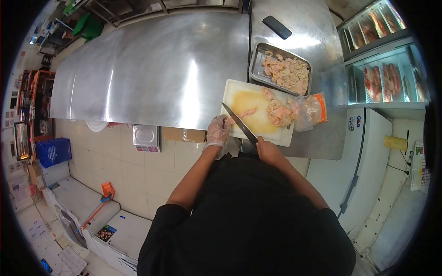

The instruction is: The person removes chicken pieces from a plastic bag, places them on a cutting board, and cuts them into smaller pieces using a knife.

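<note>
My left hand point(218, 130), in a clear plastic glove, is closed on the near end of a strip of raw meat point(248, 112) that looks like chicken. The strip lies on a white cutting board point(233, 87). My right hand point(268, 151) grips the handle of a long knife point(240, 124). Its dark blade slants across the strip, with the tip up and to the left, above my gloved fingers. A pile of raw meat point(279, 115) sits on the board's right side. Beside it, a plastic bag with an orange band point(319, 106) overlaps the board's right edge.
Behind the board stands a metal tray point(253, 69) of cut meat pieces. A black phone point(277, 27) lies farther back on the steel table point(152, 69). To my right are a white freezer point(338, 156) and a lit display fridge point(386, 76). A scale point(146, 137) is left of me.
</note>
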